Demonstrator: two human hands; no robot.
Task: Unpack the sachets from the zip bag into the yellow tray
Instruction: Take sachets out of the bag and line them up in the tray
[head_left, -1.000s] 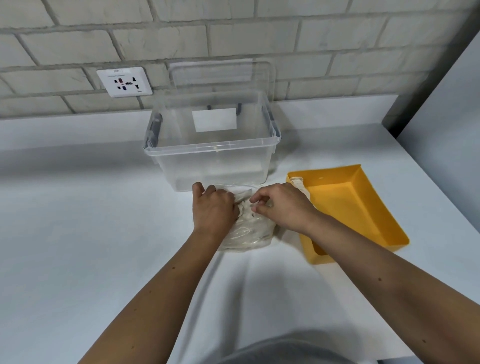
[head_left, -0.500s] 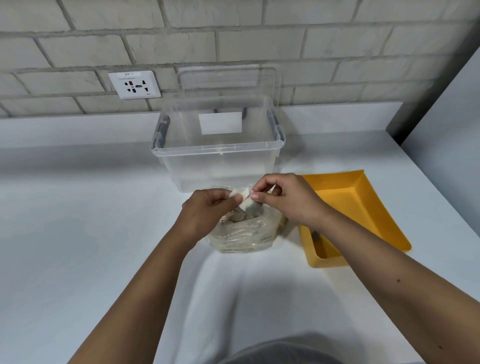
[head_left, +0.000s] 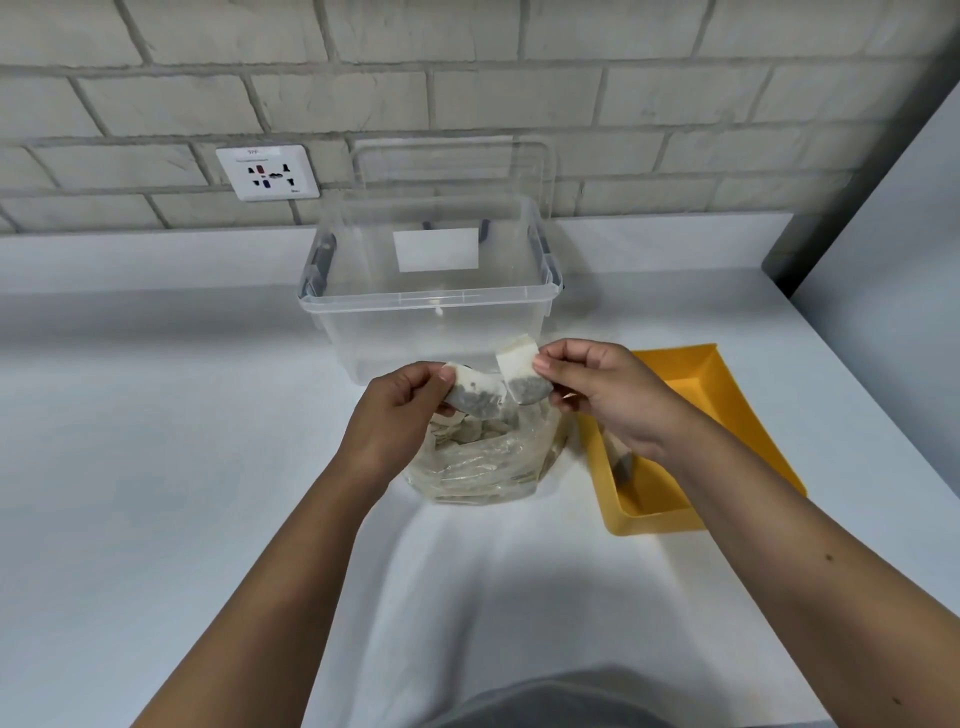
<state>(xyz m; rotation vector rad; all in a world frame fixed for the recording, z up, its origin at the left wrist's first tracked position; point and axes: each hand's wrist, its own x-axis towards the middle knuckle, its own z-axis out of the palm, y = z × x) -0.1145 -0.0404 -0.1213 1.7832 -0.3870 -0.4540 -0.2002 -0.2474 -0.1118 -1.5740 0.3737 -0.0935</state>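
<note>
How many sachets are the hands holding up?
2. The left hand pinches one sachet and the right hand pinches another sachet, both above the bag. More lie in the bag, too jumbled to count. One seems to lie in the tray, partly hidden.

No legible text, tiny print on wall socket plate (head_left: 267, 172) too blurred, box label (head_left: 435, 250) blank

yellow tray (head_left: 696, 395) inside was partly hidden behind right hand (head_left: 608, 395) | socket (head_left: 267, 173) print was too small to read
</note>
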